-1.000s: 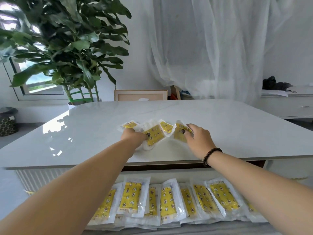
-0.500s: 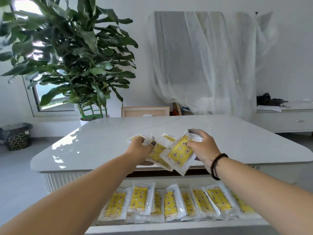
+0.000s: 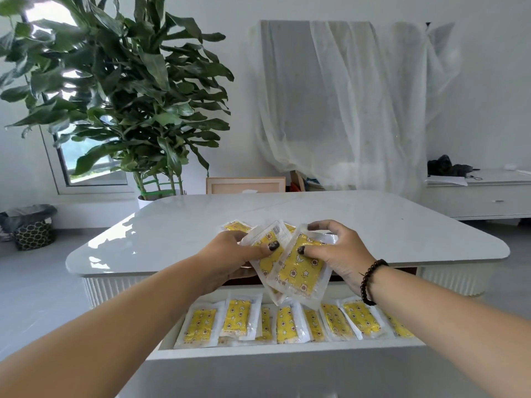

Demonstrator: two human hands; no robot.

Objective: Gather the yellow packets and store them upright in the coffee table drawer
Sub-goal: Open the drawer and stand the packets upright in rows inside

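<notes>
So nearest the camera, at the bottom centre of the frame, the drawer (image 3: pixel 287 350) was pulled open with a row of packets (image 3: pixel 287 323) already standing in it, leaning back a bit, yellow faces toward the viewer. Right above that row, both hands were clutching a loose bunch (image 3: pixel 290 265) of packets, fanned out and overlapping. The left hand (image 3: pixel 230 254) pinched the left side with its thumb on top, and the right hand (image 3: pixel 339 254) gripped the right side, thumb pressed on the front packet, fingers curled round the back. The bunch's long axis ran roughly top-to-bottom in the frame, tilted a little, lower corner pointing down at the row just below. So the drawer lay straight down from the hands, and I'd guess neither hand was really closer to it, both about level. Behind the hands, a bit more yellow peeked out over the table (image 3: pixel 402 225); couldn't tell if that was part of the bunch or strays left lying there. Also couldn't count how many were in the bunch, and the forearms covered both ends of the drawer row.
</notes>
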